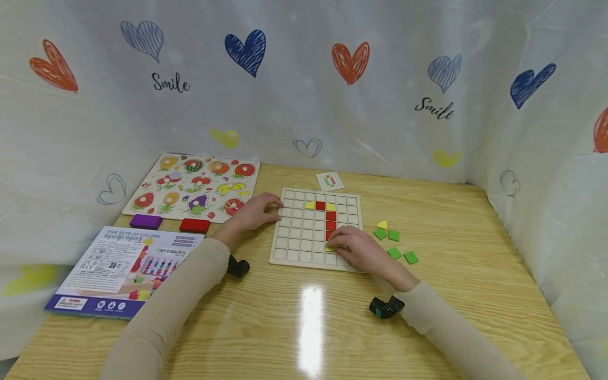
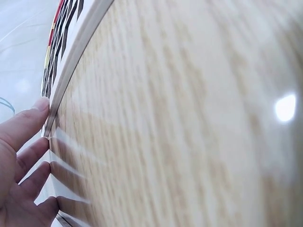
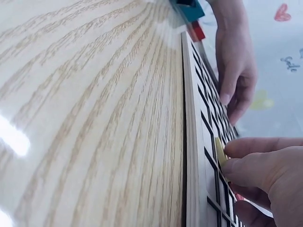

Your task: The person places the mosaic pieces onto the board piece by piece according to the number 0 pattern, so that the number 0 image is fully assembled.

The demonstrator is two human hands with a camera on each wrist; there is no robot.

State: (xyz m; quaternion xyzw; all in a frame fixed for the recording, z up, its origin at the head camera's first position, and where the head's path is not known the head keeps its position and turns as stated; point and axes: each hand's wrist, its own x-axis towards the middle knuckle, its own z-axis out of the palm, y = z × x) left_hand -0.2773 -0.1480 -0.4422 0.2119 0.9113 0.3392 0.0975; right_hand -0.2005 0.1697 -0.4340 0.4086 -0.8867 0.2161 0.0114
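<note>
Clock directions taken from the centre of the grid board, head view. Far left, at 9 to 8 o'clock: printed booklet (image 1: 166, 240), flat on the worktop (image 1: 261, 316). Fruit puzzle board (image 1: 207, 183) between 9 and 10; purple block (image 1: 145, 221) and red block (image 1: 195, 226) near 9, along its near edge. Left hand (image 1: 256, 211) at 9 to 10: fingers loosely extended, thumb resting against the grid board's edge, nothing gripped. Grid board (image 1: 294, 244) bears a yellow–red–yellow top run, with red tiles (image 1: 331, 225) descending below its right end. Small pattern card (image 1: 330, 181) at 12. Right hand (image 1: 358, 248) over the 4 o'clock side: thumb and finger nearly together, pinching a yellow piece (image 3: 221, 150) at the grid. Off-board: yellow quarter-round (image 1: 382, 225) at 3, four green tiles (image 1: 393, 236) around 3 to 4.
</note>
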